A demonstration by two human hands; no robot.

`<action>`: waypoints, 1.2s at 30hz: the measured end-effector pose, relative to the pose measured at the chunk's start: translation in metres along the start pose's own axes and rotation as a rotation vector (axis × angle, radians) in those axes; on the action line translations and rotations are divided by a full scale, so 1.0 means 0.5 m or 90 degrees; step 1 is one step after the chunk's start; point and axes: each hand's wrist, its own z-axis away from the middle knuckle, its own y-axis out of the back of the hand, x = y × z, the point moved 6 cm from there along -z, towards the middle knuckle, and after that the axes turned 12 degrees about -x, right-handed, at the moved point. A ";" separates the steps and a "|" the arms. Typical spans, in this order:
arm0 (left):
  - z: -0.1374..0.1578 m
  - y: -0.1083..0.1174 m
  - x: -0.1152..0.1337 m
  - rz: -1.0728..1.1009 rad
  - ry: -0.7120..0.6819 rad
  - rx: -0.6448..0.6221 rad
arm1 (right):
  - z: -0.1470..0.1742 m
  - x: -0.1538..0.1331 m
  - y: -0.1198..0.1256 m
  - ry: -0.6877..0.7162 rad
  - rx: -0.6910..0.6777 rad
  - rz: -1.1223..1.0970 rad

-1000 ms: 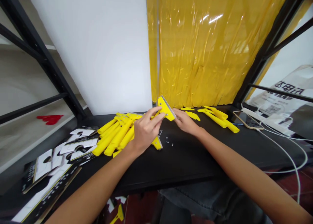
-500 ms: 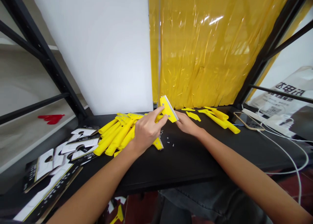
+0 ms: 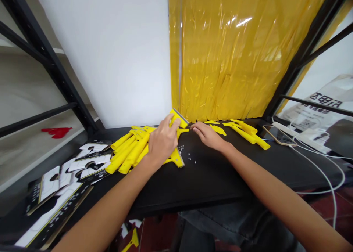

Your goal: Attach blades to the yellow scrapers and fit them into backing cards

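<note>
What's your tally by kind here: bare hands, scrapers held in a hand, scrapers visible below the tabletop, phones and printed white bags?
Bare hands: 2 (left hand, right hand)
Held yellow scraper: 1
Lower yellow scraper: 1
Phone: 1
Printed white bag: 1
Total: 6

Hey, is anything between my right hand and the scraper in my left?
Nothing I can make out blocks the gap from your right hand to the scraper in your left hand. Another yellow piece shows just below it; whether they touch is unclear.
</note>
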 end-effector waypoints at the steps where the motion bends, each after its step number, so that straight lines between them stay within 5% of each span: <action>1: -0.004 0.002 -0.011 -0.009 0.036 -0.020 | 0.002 0.019 0.010 -0.040 0.019 0.028; 7: -0.016 0.005 -0.081 -0.104 0.160 -0.157 | 0.086 0.210 0.108 -0.541 0.103 0.194; 10: -0.015 -0.004 -0.112 -0.152 0.169 -0.240 | 0.127 0.267 0.126 -0.652 0.034 0.202; 18: -0.005 -0.026 -0.170 -0.169 0.212 -0.402 | 0.170 0.310 0.175 -0.719 0.024 0.259; 26: 0.002 -0.060 -0.196 -0.102 0.243 -0.438 | 0.227 0.335 0.184 -0.876 -0.097 0.257; 31: 0.002 -0.054 -0.189 -0.148 0.234 -0.377 | 0.223 0.331 0.176 -0.889 -0.122 0.272; 36: -0.013 -0.019 -0.135 -0.171 0.160 -0.190 | 0.227 0.334 0.174 -0.886 -0.140 0.264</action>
